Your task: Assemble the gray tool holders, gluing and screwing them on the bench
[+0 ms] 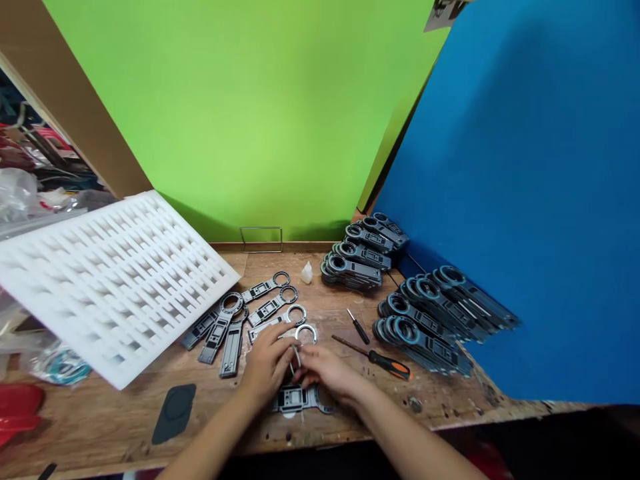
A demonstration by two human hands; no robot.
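Observation:
My left hand (270, 363) and my right hand (327, 372) meet near the front of the bench, fingers closed on a thin, light-coloured ring (296, 361). Both hold it on edge between the fingertips, and they hide part of it. Just below the hands lies a dark grey flat plastic part with a ring-shaped end (293, 399). Beyond my fingers, similar parts (266, 309) lie fanned out, some with a pale ring (306, 333) at the end. Left of these, more grey ring-ended parts (216, 337) overlap one another.
Stacks of ring-ended parts (357, 270) stand at the back right, with more stacks (425, 327) nearer. A small screwdriver (359, 327) and an orange-black screwdriver (387, 363) lie right of my hands. A white slotted foam tray (120, 280) leans at left. Green and blue panels (260, 120) enclose the bench.

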